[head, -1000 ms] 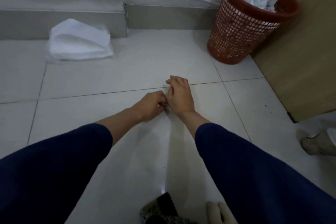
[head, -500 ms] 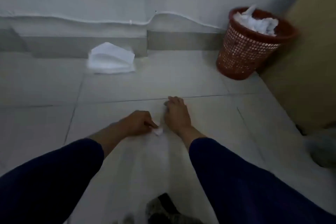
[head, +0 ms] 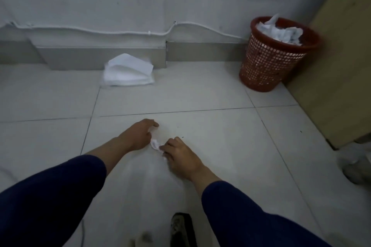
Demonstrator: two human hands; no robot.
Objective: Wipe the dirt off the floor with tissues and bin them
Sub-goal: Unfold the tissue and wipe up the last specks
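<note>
Off to the left, against the skirting, the stack of clean tissues point(head: 128, 72) sits untouched, well apart from where the work is going on. Nearer, the person's left hand point(head: 138, 135) lies low over the floor tile point(head: 210, 132) with its fingers loosely spread and holding nothing, the fingertips reaching just past a small crumpled tissue point(head: 155, 143). That wad lies on the tile between the two hands, and the right hand point(head: 180, 155) has its fingertips pinched together on its near edge; whether the pinch grips it fully I cannot tell, as the wad is tiny and partly hidden. To my eye the step in hand is gathering up this used piece, and doing it well means closing the right fingers around the whole ball so no scrap tears off, then sweeping it once over the few dark specks to the right of the hands before lifting. Far right, in the corner by the wooden panel point(head: 339, 66), stands the red mesh bin point(head: 269, 66), already heaped with white paper, so the wad should be pressed in, not tossed.
</note>
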